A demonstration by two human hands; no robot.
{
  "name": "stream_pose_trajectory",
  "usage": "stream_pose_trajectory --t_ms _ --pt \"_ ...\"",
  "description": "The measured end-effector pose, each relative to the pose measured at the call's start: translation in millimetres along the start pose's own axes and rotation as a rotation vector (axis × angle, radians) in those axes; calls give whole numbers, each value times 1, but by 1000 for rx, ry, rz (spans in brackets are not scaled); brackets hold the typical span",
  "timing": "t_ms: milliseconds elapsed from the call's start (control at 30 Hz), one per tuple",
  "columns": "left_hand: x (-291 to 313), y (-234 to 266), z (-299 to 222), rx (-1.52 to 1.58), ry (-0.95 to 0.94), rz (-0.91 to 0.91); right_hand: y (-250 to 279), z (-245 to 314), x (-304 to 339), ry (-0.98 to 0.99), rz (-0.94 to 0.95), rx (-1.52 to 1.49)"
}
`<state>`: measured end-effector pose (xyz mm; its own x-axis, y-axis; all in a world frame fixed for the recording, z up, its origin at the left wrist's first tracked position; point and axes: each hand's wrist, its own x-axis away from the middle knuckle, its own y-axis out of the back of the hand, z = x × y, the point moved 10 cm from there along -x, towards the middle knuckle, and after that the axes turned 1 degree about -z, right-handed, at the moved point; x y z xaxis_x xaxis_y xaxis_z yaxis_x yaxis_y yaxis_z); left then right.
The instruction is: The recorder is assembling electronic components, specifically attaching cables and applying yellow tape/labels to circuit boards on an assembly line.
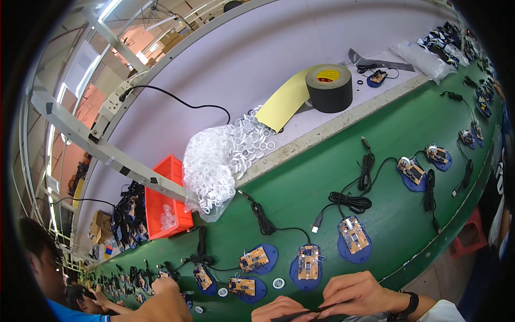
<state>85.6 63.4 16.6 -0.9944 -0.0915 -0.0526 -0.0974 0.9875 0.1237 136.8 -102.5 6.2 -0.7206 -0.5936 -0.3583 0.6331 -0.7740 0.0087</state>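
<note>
At the lower edge, my left hand (282,309) and my right hand (358,294) meet with fingers pinched together. Between them they hold a thin black strip (296,315), partly hidden by the fingers; its exact kind I cannot make out. Just beyond my hands lies a blue mouse base with a brown circuit board (308,262), its black cable trailing away. A similar mouse base (354,239) rests to its right. Left of my hands is another mouse base with its board (243,287), next to a small white ring (278,283).
The green work surface (300,198) carries several more cabled mouse boards. On the shelf behind stand a roll of black tape (329,88), a bag of white rings (210,166) and a red bin (170,217). A co-worker's arm (165,303) reaches in at left.
</note>
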Motion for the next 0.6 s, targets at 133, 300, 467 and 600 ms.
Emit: stream_pose_trajectory --t_ms 133,300,467,600 --pt "-4 -4 -10 -23 -55 8 2 0 -2 -36 -4 17" --pt "-4 -7 -12 -25 -72 15 11 8 -3 -40 -44 -37" --pt "-1 -9 -1 -129 86 56 19 15 -3 69 -62 10" --pt "0 -12 20 -138 331 41 21 63 13 449 -219 459"
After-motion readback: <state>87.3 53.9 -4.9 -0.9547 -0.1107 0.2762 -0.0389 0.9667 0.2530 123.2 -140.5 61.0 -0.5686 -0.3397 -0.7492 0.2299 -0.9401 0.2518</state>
